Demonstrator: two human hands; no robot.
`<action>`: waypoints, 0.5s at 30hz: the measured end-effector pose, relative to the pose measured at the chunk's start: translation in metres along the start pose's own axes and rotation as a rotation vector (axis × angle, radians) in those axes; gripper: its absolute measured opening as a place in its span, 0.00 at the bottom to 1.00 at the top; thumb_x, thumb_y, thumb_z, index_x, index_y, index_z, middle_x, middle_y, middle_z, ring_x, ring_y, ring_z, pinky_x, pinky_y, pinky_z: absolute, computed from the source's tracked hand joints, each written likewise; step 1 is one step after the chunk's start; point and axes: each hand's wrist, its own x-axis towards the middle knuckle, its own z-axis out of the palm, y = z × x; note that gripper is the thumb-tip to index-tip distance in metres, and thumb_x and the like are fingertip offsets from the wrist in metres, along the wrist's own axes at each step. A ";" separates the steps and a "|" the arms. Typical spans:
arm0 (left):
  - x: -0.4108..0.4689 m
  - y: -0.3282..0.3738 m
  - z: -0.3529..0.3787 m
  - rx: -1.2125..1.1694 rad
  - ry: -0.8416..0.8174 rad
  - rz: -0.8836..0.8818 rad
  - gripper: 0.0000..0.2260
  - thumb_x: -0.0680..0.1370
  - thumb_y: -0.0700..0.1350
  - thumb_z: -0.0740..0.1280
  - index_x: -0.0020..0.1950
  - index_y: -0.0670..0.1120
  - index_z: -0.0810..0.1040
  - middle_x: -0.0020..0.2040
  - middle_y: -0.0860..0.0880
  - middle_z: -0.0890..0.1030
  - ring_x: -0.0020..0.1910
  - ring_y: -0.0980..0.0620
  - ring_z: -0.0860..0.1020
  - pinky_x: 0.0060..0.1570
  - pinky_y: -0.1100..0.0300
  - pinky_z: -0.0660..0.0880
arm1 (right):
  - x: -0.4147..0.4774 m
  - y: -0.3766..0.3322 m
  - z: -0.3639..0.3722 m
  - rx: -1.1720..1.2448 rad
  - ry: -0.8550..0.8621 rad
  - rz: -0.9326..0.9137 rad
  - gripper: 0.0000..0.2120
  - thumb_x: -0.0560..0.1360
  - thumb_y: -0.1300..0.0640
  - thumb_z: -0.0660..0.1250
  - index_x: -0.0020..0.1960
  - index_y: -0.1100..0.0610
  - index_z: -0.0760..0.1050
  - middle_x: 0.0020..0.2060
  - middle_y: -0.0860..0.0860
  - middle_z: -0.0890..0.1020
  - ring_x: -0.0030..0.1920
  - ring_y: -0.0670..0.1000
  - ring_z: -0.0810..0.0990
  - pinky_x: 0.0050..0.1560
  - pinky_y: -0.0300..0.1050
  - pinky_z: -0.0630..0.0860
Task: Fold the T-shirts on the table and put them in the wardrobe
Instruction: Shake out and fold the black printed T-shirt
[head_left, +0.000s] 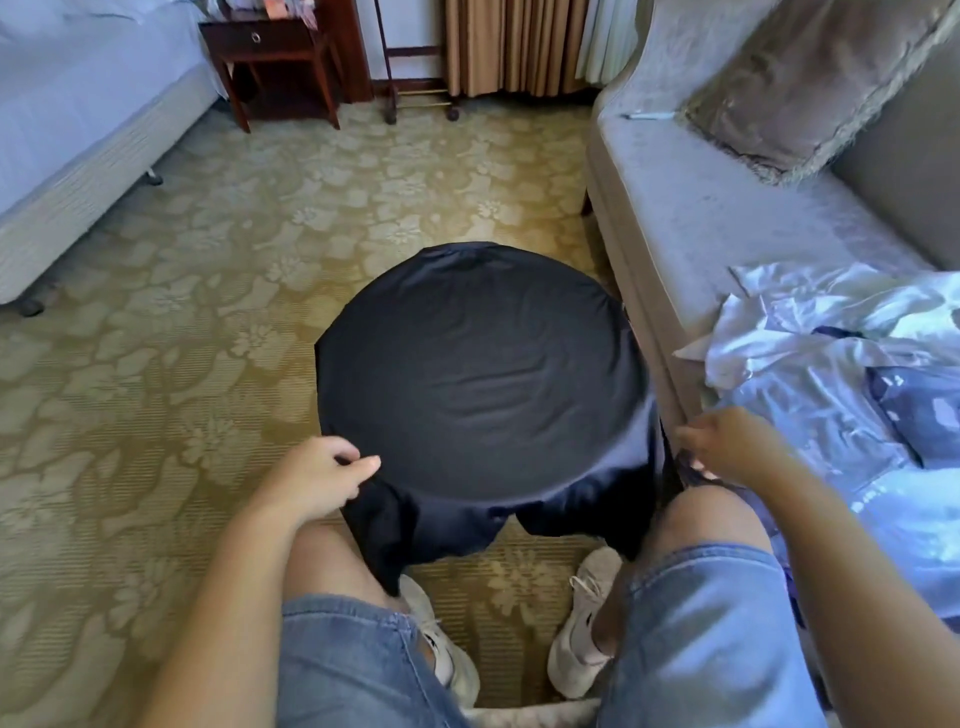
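Sitting beside the sofa (701, 208), the person has a dark navy T-shirt (478, 374) spread flat over a small round table, which it covers completely. The near part of the shirt hangs off the front edge toward the knees. The left hand (324, 480) pinches the cloth at the near-left rim between thumb and fingers. The right hand (727, 441) is curled down onto the cloth at the near-right edge and looks to be gripping it, though its fingertips are hidden. No fold shows in the shirt yet, so I judge the work to be at its very start: laying out and smoothing. A rumpled heap of pale clothes (831, 353) lies unfolded on the sofa seat. The wardrobe is not in view, and nothing appears put away.
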 end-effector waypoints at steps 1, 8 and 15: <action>0.014 0.005 0.008 -0.004 0.065 0.014 0.15 0.78 0.54 0.68 0.59 0.47 0.80 0.50 0.49 0.84 0.50 0.49 0.81 0.54 0.55 0.75 | 0.008 -0.011 0.004 0.078 0.076 -0.065 0.16 0.55 0.62 0.81 0.24 0.54 0.73 0.23 0.55 0.75 0.26 0.58 0.79 0.24 0.41 0.68; 0.090 0.046 0.078 0.278 0.173 0.222 0.28 0.80 0.60 0.59 0.78 0.52 0.58 0.80 0.47 0.51 0.79 0.45 0.48 0.75 0.42 0.50 | 0.082 -0.071 0.083 -0.184 0.187 -0.299 0.28 0.79 0.45 0.62 0.76 0.55 0.63 0.76 0.55 0.62 0.76 0.57 0.59 0.75 0.52 0.58; 0.107 0.024 0.121 0.428 0.227 0.202 0.30 0.81 0.63 0.47 0.80 0.52 0.48 0.80 0.45 0.42 0.79 0.44 0.40 0.74 0.39 0.43 | 0.111 -0.060 0.143 -0.439 0.301 -0.269 0.46 0.71 0.28 0.28 0.79 0.51 0.53 0.79 0.54 0.49 0.79 0.56 0.45 0.75 0.62 0.47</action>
